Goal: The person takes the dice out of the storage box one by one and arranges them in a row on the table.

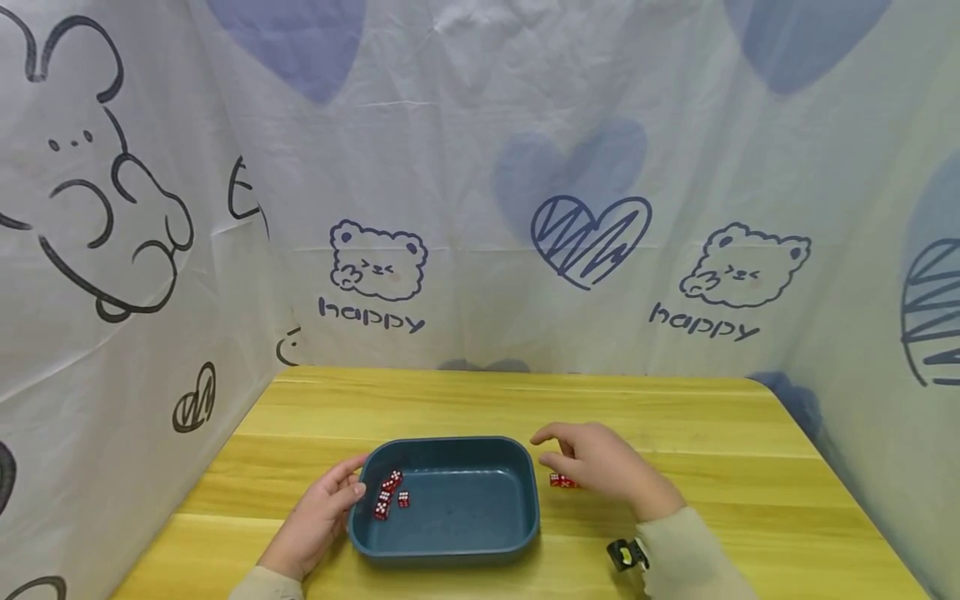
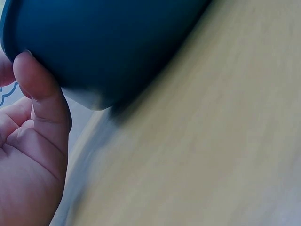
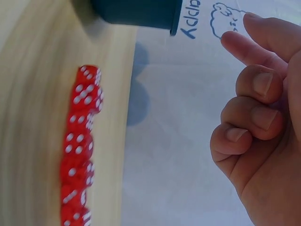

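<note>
1. Dice (image 3: 81,146) lined up in a single row on the wooden table (image 1: 675,417), red with white pips, just beside the right wall of the blue tray (image 1: 525,500) but apart from it.
2. Long axis of that row, judged from the right wrist view: running along the table's grain, one end toward the tray (image 3: 136,12), the other away from it.
3. Right hand (image 1: 600,462) hovering directly above the row, nothing held; index finger extended, the other fingers (image 3: 256,115) loosely curled toward the palm. Clearly the nearer hand; row partly hidden beneath it in the head view, only a few dice (image 1: 561,481) showing at its left edge.
4. Direction from grip to row: straight down, with a visible gap to the dice.
5. Left hand (image 1: 318,512) on the opposite side, thumb (image 2: 40,89) pressed against the tray's outer left wall, steadying it; well apart from the row.
6. Inside the tray, more red dice (image 1: 390,492) clustered by its left end.
</note>
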A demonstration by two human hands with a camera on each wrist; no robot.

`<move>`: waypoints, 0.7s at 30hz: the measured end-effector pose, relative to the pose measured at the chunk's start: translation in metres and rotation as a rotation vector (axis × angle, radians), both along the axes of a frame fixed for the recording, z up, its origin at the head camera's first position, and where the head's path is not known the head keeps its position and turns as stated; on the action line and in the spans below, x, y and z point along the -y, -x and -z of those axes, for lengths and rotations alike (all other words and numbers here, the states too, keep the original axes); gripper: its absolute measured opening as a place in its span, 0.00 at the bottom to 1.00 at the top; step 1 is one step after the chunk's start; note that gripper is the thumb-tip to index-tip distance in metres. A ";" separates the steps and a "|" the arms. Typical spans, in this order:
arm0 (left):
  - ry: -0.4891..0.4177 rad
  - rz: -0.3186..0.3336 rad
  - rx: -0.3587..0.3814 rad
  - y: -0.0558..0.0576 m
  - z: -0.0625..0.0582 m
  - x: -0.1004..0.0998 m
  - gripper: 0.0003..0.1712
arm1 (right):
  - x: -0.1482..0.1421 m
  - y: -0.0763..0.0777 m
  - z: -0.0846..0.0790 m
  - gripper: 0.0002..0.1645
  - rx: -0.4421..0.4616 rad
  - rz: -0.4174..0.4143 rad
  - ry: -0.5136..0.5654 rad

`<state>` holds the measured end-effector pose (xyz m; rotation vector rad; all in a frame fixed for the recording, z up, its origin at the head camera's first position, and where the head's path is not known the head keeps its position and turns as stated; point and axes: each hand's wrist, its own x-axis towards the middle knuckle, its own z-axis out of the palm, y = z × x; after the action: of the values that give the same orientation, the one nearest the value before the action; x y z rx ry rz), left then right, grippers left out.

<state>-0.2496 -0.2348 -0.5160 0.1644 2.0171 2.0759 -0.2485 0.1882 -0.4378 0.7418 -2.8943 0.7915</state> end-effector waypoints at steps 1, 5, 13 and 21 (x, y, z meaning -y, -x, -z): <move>0.000 0.000 0.003 0.000 0.000 0.000 0.34 | 0.003 0.000 -0.002 0.14 -0.001 -0.004 -0.005; 0.001 0.000 0.002 0.001 0.001 0.000 0.34 | 0.012 0.002 -0.009 0.16 0.000 -0.017 -0.026; 0.002 -0.013 0.002 0.000 0.000 -0.001 0.33 | 0.036 0.009 -0.024 0.18 -0.004 -0.078 -0.049; -0.001 -0.010 -0.004 -0.001 0.001 -0.002 0.33 | 0.062 0.014 -0.034 0.17 -0.010 -0.131 -0.064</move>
<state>-0.2489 -0.2324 -0.5170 0.1591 2.0231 2.0847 -0.2623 0.1264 -0.4037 0.9477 -2.8990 0.7074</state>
